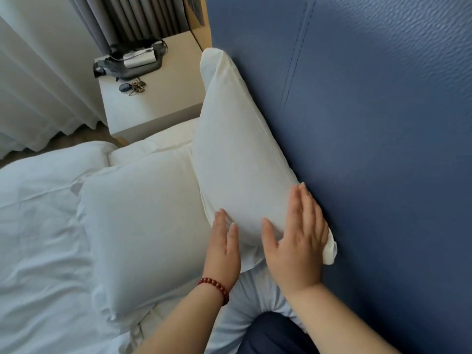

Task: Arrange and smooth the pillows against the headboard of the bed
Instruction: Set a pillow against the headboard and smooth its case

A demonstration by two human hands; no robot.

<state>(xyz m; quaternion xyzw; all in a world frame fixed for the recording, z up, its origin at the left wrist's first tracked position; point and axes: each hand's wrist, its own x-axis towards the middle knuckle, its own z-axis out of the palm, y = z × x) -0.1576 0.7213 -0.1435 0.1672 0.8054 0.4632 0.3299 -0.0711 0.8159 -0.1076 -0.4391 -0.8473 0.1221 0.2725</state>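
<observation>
A white pillow stands on edge, leaning against the blue padded headboard. My right hand lies flat on its near end with straight fingers, close to the headboard. My left hand, a red bead bracelet on its wrist, touches the pillow's lower near edge with straight fingers. A second white pillow lies flat on the bed, just left of the upright one and partly under it.
A rumpled white duvet covers the bed at the left. A pale nightstand stands past the pillows, carrying a dark pouch and keys. White and grey curtains hang behind it. My dark-clothed knee rests on the bed.
</observation>
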